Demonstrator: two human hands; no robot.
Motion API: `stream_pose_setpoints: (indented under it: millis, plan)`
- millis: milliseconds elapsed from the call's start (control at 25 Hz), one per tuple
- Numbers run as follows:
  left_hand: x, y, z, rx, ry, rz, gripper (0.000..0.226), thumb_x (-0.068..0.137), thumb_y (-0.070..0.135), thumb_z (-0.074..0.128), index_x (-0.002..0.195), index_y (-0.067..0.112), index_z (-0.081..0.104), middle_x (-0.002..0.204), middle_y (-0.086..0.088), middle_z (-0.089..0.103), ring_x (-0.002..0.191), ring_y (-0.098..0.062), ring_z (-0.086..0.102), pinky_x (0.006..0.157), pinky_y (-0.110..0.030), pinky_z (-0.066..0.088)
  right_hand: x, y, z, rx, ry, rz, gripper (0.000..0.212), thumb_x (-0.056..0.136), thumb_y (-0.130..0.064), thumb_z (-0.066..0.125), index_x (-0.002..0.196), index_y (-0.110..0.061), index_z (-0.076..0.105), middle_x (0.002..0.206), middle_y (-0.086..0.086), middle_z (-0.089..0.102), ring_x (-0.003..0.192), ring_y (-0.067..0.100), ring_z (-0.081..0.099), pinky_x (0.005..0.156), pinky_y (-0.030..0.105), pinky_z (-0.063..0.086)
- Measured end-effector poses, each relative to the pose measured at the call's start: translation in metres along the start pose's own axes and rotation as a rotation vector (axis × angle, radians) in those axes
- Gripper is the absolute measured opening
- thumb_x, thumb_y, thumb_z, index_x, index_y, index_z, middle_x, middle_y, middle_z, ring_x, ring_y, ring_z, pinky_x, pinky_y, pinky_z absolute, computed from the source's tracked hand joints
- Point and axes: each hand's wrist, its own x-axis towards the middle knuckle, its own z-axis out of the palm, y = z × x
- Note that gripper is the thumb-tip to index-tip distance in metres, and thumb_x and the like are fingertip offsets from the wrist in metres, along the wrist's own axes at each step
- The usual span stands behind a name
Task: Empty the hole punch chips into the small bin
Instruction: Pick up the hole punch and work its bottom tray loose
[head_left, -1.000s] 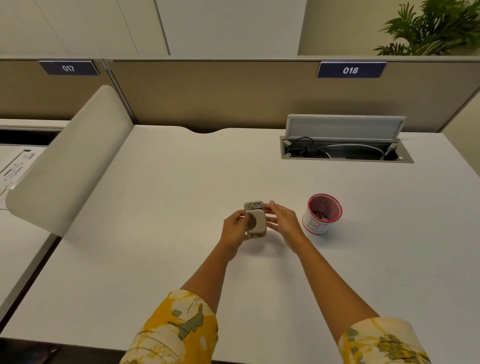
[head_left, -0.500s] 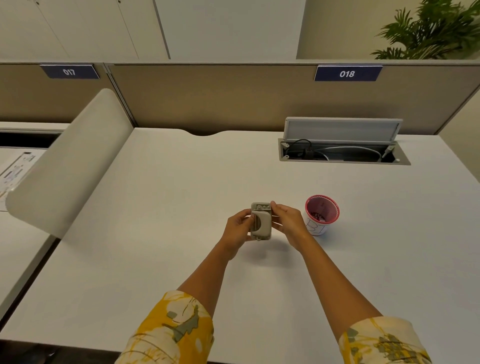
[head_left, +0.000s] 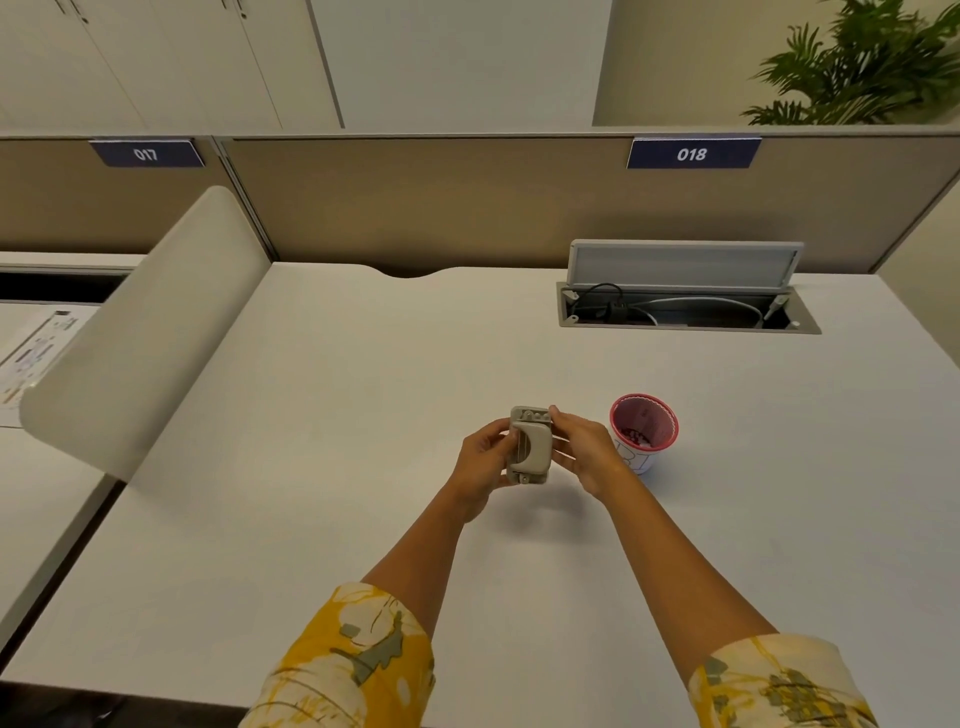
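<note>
Over the desk: both hands are up off the white desk (head_left: 363, 415), clamped on the beige hole punch (head_left: 530, 446) between them.
Hidden: the punch's underside faces away, and its left edge sits behind the left fingertips; whether any tray or cover is open, I cannot tell.
Bin base: the right hand (head_left: 587, 451) cuts off the lower left of the small bin (head_left: 644, 434); markings on its white wall are unreadable.
Left hand (head_left: 483, 460): fingers curled around the punch's left side, gripping it.
Right hand: fingertips pinching the punch's right side and top corner, also gripping.
Punch versus grip: squarely between the two hands, held on end, lifted clear of the surface.
Bin: upright on the desk just right of the right hand, red-rimmed, reddish bits at the bottom.
Open room: bare desk on every side of the hands.
Edges: curved side divider (head_left: 145, 332) well left, open cable tray (head_left: 685, 306) far behind the bin.
</note>
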Motion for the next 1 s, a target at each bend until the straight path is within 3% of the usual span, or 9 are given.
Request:
stream_pose_setpoints:
  millis: [120,240,400,600,760,1000]
  plan:
    - [0.003,0.001,0.002,-0.051,0.065,-0.020,0.025,0.104,0.019,0.049,0.125,0.015,0.063,0.121,-0.019,0.069,0.112,-0.037,0.068,0.079,-0.046,0.063,-0.005,-0.001,0.009,-0.094,0.145,-0.179,0.030,0.097,-0.034,0.055,0.107,-0.007,0.066,0.100,0.006,0.073,0.090,0.021,0.072,0.070,0.029,0.060]
    - [0.005,0.005,0.002,-0.094,0.079,-0.031,0.022,0.105,0.021,0.046,0.122,0.017,0.059,0.115,-0.018,0.070,0.105,-0.037,0.071,0.074,-0.043,0.063,-0.012,0.000,0.013,-0.290,0.128,-0.316,0.033,0.087,-0.044,0.067,0.096,-0.012,0.073,0.092,0.000,0.075,0.087,0.017,0.072,0.072,0.031,0.062]
    - [0.009,0.008,-0.001,-0.191,0.120,-0.119,0.029,0.100,0.019,0.043,0.118,0.018,0.065,0.109,-0.016,0.073,0.092,-0.031,0.074,0.067,-0.041,0.062,-0.015,0.001,0.013,-0.602,0.100,-0.393,0.034,0.081,-0.043,0.074,0.100,-0.015,0.076,0.093,-0.002,0.075,0.084,0.010,0.066,0.064,0.014,0.045]
    - [0.015,0.010,-0.007,-0.178,0.187,-0.208,0.049,0.105,0.046,0.032,0.116,0.015,0.069,0.104,-0.010,0.075,0.090,-0.028,0.074,0.068,-0.038,0.061,-0.020,0.002,0.014,-0.644,0.078,-0.403,0.030,0.080,-0.040,0.075,0.099,-0.017,0.077,0.094,-0.001,0.077,0.080,0.008,0.067,0.061,0.011,0.043]
    - [0.016,0.010,-0.009,-0.121,0.178,-0.194,0.049,0.105,0.047,0.033,0.114,0.016,0.069,0.109,-0.014,0.074,0.092,-0.029,0.073,0.069,-0.039,0.061,-0.023,0.001,0.016,-0.652,0.085,-0.405,0.030,0.081,-0.039,0.075,0.100,-0.016,0.077,0.093,0.000,0.077,0.076,0.005,0.065,0.061,0.010,0.043]
    - [0.015,0.009,-0.005,-0.142,0.184,-0.196,0.047,0.106,0.045,0.032,0.104,0.016,0.069,0.100,-0.013,0.075,0.085,-0.028,0.074,0.068,-0.037,0.060,-0.026,-0.006,0.011,-0.650,0.075,-0.407,0.030,0.079,-0.036,0.078,0.098,-0.013,0.078,0.092,0.002,0.078,0.076,0.006,0.066,0.062,0.010,0.044]
